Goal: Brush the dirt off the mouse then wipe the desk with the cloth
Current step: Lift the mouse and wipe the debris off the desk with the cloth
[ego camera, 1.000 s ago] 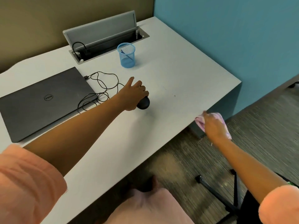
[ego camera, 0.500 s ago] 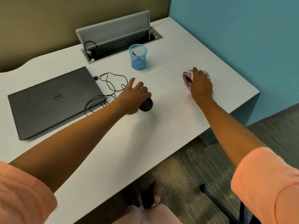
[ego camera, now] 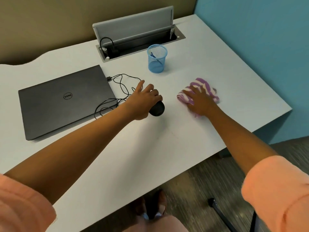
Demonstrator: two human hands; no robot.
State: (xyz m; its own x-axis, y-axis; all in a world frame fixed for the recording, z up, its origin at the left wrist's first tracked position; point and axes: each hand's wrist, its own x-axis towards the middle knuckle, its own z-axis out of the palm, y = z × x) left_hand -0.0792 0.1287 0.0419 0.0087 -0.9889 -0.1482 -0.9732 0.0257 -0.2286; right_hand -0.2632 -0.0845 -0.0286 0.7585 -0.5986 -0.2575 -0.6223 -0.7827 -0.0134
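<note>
1. Wiping looks like the step in hand: purple-and-white striped cloth (ego camera: pixel 200 91) lies bunched flat on the white desk top (ego camera: pixel 150 156), centre-right of frame, below the blue mesh pen cup (ego camera: pixel 156 59).
2. Right hand (ego camera: pixel 199 102) presses on it, fingers spread near straight, palm down, nothing pinched.
3. Left hand (ego camera: pixel 143 102) curls over the small black mouse (ego camera: pixel 157 110), mid-frame, gripping it from above. Can't tell if it's lifted or resting.
4. Advice: keep palm pressure even, sweep toward the frame's lower edge, overlap passes.
5. Lift the mouse clear so the cloth reaches under it.
6. Stay off the tangled black cable (ego camera: pixel 120 91) and closed grey laptop (ego camera: pixel 66 101) at left.
</note>
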